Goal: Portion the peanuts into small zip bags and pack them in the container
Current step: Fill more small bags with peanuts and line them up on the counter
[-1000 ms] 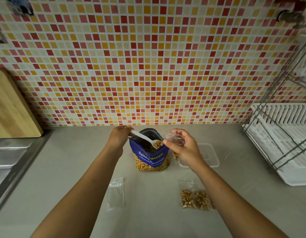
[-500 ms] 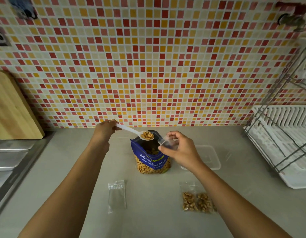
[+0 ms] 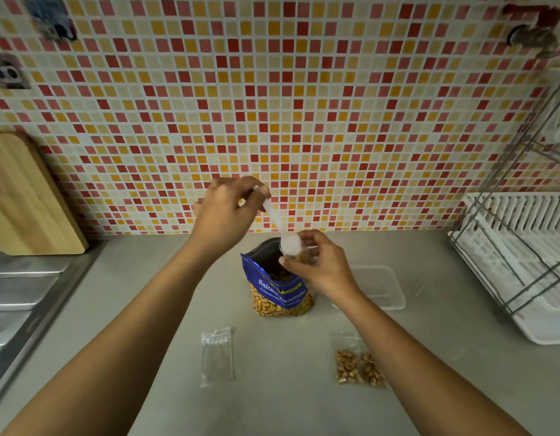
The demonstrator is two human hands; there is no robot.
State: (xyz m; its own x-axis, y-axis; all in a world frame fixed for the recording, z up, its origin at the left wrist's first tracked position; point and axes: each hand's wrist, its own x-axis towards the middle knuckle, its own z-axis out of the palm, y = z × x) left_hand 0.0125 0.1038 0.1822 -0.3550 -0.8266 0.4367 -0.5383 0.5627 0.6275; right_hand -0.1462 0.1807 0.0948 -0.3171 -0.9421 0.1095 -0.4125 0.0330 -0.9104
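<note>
Above the peanut bag [image 3: 280,291], the raised left hand [image 3: 225,212] tips a spoon [image 3: 280,228] (bowl down) into the small zip bag [image 3: 299,254] pinched by the right hand [image 3: 316,265].

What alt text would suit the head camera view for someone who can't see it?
A person's left hand tips a white spoon into a small bag held by the right hand, above an open blue peanut pack on a grey counter. Nearer lie an empty zip bag and filled bags; a clear container sits at right.
</note>
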